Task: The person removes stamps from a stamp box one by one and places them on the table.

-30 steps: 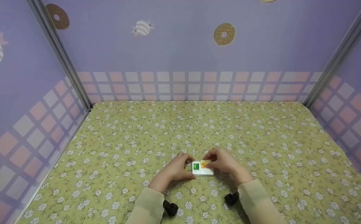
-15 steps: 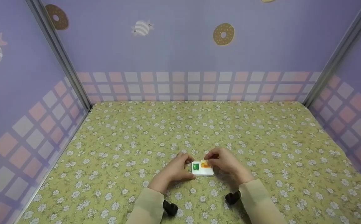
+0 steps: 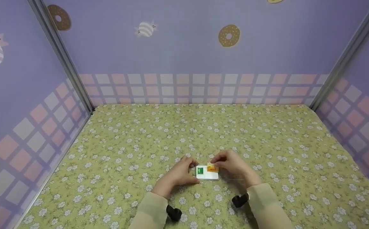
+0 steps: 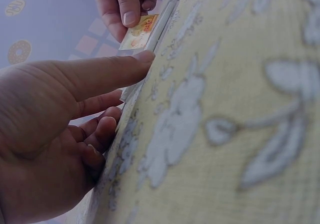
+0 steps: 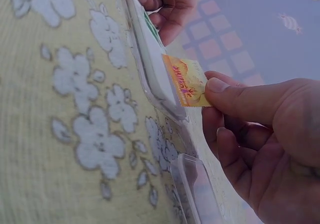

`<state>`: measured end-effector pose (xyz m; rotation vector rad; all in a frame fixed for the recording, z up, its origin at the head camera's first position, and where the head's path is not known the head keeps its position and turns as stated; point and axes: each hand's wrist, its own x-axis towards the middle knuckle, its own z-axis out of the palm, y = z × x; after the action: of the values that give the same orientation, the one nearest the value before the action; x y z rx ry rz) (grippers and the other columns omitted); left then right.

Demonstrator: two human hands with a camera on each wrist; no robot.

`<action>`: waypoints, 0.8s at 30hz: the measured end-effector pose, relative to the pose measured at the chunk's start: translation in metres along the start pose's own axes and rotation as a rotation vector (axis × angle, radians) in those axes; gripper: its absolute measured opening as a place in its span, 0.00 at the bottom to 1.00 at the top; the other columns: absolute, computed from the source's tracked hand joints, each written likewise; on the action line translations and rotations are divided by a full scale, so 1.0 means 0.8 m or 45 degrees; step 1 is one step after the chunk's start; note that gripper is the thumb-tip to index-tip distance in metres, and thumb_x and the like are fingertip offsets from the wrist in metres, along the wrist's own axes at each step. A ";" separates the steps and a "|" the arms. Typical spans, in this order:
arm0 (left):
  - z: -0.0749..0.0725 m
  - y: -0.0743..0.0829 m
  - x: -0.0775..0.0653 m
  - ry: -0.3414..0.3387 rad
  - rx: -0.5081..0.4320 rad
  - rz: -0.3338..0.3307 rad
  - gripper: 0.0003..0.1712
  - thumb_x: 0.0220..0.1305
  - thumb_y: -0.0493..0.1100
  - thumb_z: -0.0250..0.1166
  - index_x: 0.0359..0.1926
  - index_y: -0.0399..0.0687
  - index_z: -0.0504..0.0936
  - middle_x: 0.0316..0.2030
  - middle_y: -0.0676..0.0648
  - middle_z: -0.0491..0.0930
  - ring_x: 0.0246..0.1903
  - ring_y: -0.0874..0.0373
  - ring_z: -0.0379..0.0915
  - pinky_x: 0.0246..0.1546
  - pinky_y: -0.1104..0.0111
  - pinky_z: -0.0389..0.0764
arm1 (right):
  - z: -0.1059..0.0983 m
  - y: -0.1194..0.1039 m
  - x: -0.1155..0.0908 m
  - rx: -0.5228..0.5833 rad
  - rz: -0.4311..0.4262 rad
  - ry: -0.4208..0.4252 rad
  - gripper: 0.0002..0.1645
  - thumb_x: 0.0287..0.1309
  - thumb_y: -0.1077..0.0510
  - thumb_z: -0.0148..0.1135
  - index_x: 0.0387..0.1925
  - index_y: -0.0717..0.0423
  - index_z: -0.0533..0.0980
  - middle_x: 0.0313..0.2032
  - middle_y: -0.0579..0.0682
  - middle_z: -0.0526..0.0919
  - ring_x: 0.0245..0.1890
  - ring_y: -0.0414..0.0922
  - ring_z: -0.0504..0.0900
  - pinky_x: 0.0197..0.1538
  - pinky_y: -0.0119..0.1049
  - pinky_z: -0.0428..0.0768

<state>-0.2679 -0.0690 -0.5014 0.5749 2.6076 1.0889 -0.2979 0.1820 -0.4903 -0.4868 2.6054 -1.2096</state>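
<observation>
A small white rectangular block (image 3: pixel 208 176) sits in a shallow clear plastic case (image 5: pixel 145 78) on the cloth. My left hand (image 3: pixel 179 172) holds its left end, thumb at the near edge and fingers toward the far side. A green stamp-like piece (image 3: pixel 200 170) lies on the left half of the white face. Between thumb and forefinger, my right hand (image 3: pixel 232 164) pinches a yellow-orange postage stamp (image 5: pixel 184 81) with perforated edges. In the right wrist view the stamp is tilted, one edge at the white surface; I cannot tell whether it touches.
A clear plastic lid (image 5: pixel 192 191) lies to the right of the case, below my right hand, hard to see from above. Flowered yellow-green cloth (image 3: pixel 184 133) covers the table. Purple patterned panels (image 3: pixel 184 57) enclose the back and sides.
My right hand has shifted slightly right with the stamp, showing more of the stamp and the white surface. The left hand and the case have stayed put.
</observation>
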 end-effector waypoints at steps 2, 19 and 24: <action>0.000 0.000 -0.001 -0.004 -0.003 -0.007 0.32 0.55 0.47 0.80 0.58 0.46 0.77 0.50 0.44 0.72 0.43 0.54 0.67 0.49 0.54 0.74 | -0.002 0.001 0.001 -0.002 0.002 -0.009 0.09 0.66 0.66 0.64 0.41 0.55 0.88 0.41 0.51 0.89 0.40 0.42 0.84 0.45 0.39 0.82; 0.000 0.001 -0.001 -0.012 -0.004 -0.005 0.32 0.55 0.47 0.80 0.58 0.46 0.77 0.50 0.45 0.72 0.43 0.54 0.67 0.50 0.54 0.74 | -0.033 0.005 0.022 -0.016 0.033 -0.015 0.09 0.67 0.67 0.63 0.43 0.59 0.87 0.42 0.54 0.89 0.40 0.42 0.85 0.47 0.40 0.84; -0.001 0.001 -0.002 -0.005 -0.009 0.002 0.32 0.55 0.46 0.80 0.58 0.46 0.77 0.49 0.45 0.72 0.43 0.54 0.67 0.50 0.54 0.74 | -0.040 0.010 0.027 -0.044 0.030 -0.004 0.08 0.67 0.66 0.63 0.42 0.58 0.87 0.41 0.54 0.89 0.40 0.42 0.85 0.48 0.42 0.84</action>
<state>-0.2666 -0.0696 -0.5004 0.5774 2.5997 1.0959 -0.3303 0.2008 -0.4776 -0.4622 2.6262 -1.1572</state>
